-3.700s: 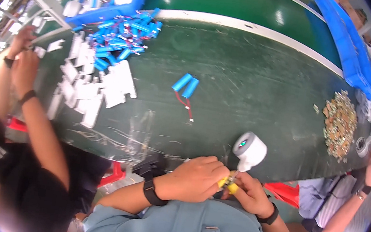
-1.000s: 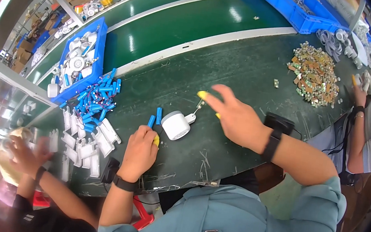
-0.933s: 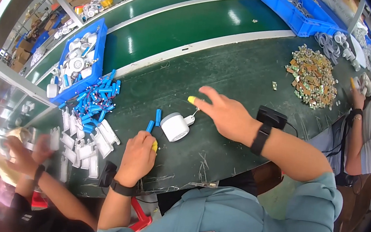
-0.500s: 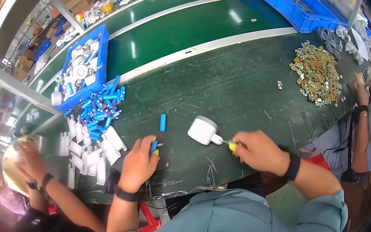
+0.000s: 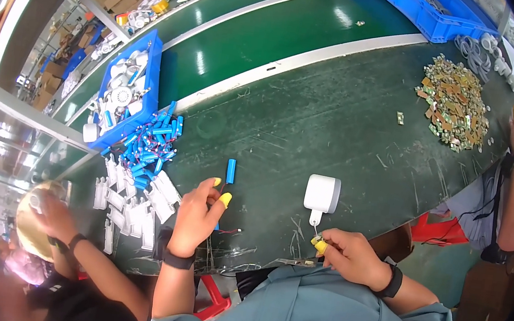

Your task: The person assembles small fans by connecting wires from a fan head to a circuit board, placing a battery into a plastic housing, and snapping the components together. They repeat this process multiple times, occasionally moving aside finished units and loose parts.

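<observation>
two hands work on the near side of the white device (image 5: 319,194), which lies on the dark green bench (image 5: 288,125), narrow tab toward the person. just below that tab, the right hand (image 5: 355,258) pinches what looks like a small board (image 5: 318,241) between yellow-covered fingertips, closed firmly; a thin lead seems to join it to the device. left of the device, the left hand (image 5: 195,216) has thumb and forefinger spread apart, nothing visible between them; a wired blue cell (image 5: 217,227) peeks out beside it, and whether the other fingers touch it cannot be told. the device is probably light, hard and smooth, best gripped around its body; the lead looks fragile, so the board is better held by its edges without tugging. farther left lie white casings (image 5: 132,205); beyond the device, to the right, sits a board heap (image 5: 454,103).
</observation>
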Action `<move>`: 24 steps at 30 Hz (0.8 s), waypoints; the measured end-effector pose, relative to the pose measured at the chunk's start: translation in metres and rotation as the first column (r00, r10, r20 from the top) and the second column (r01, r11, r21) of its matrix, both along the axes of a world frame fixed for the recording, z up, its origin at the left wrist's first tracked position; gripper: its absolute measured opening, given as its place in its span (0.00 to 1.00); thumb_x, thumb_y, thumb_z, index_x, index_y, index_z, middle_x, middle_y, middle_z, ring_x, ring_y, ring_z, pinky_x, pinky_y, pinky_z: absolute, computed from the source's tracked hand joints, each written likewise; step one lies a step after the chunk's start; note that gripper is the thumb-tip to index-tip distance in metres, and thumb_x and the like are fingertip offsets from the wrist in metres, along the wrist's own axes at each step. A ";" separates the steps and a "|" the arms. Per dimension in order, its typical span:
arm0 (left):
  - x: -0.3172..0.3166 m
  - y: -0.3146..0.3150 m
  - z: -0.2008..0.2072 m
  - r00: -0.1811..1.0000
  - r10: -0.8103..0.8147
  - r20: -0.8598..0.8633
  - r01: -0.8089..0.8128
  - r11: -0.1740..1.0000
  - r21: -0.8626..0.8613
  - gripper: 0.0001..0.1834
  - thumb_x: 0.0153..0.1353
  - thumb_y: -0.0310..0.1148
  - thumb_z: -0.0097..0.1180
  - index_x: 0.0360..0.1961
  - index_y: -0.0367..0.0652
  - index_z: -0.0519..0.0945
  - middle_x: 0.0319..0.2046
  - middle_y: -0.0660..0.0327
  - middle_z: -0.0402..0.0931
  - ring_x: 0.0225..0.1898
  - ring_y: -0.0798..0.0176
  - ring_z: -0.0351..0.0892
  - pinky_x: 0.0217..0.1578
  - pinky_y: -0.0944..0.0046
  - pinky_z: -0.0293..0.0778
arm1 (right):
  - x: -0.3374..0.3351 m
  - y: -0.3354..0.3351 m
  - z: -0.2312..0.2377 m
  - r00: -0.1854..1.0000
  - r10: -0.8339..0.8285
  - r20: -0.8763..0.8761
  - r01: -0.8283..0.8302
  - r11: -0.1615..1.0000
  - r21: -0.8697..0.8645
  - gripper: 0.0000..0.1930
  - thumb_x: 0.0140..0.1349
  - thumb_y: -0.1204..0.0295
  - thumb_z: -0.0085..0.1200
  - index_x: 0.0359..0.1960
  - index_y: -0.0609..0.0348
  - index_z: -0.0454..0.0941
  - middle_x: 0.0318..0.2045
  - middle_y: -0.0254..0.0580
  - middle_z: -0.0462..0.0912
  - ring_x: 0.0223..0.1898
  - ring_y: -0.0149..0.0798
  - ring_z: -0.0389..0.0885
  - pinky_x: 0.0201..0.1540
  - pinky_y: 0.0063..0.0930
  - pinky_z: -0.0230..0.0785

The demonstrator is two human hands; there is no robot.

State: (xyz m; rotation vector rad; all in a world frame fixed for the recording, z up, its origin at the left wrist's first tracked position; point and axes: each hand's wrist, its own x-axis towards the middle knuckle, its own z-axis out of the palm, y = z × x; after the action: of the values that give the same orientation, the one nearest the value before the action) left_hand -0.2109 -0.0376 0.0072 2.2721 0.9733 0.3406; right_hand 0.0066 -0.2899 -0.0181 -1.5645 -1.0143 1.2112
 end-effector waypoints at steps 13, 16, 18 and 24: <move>-0.030 0.002 -0.015 0.970 0.054 0.235 0.016 0.958 -0.286 0.22 0.66 0.16 0.49 0.61 0.39 0.74 0.48 0.57 0.81 0.38 0.68 0.79 0.43 0.69 0.75 | 0.004 0.003 0.000 0.999 0.035 -0.039 -0.034 0.999 0.020 0.08 0.67 0.78 0.50 0.46 0.65 0.75 0.28 0.39 0.81 0.25 0.28 0.83 0.29 0.23 0.74; -0.033 0.009 -0.010 0.978 -0.115 0.176 0.116 0.993 0.007 0.26 0.60 0.12 0.52 0.60 0.41 0.75 0.47 0.56 0.80 0.39 0.66 0.79 0.44 0.68 0.75 | 0.006 0.003 -0.001 0.999 0.042 -0.004 -0.042 0.999 0.008 0.08 0.67 0.78 0.51 0.46 0.65 0.75 0.27 0.39 0.80 0.25 0.29 0.83 0.29 0.23 0.73; -0.025 0.007 -0.001 0.985 -0.108 0.132 0.110 0.994 -0.010 0.29 0.56 0.10 0.54 0.59 0.43 0.76 0.45 0.56 0.79 0.42 0.62 0.79 0.44 0.66 0.75 | 0.006 0.002 -0.002 0.999 0.043 -0.015 -0.043 0.999 0.006 0.09 0.67 0.78 0.51 0.46 0.66 0.75 0.27 0.40 0.81 0.26 0.29 0.84 0.29 0.23 0.73; -0.003 0.012 -0.005 0.933 -0.358 0.031 0.356 0.932 0.070 0.23 0.54 0.14 0.55 0.51 0.44 0.82 0.42 0.56 0.77 0.42 0.53 0.79 0.43 0.60 0.75 | 0.004 0.000 -0.001 0.999 0.013 -0.045 -0.013 1.000 0.005 0.10 0.66 0.80 0.49 0.47 0.67 0.75 0.29 0.38 0.81 0.26 0.26 0.83 0.30 0.20 0.74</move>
State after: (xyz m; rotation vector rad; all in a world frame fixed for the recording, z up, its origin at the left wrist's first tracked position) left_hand -0.2140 -0.0254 0.0025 2.4304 0.5151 0.2631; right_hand 0.0110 -0.2896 -0.0195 -1.5226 -0.9992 1.2465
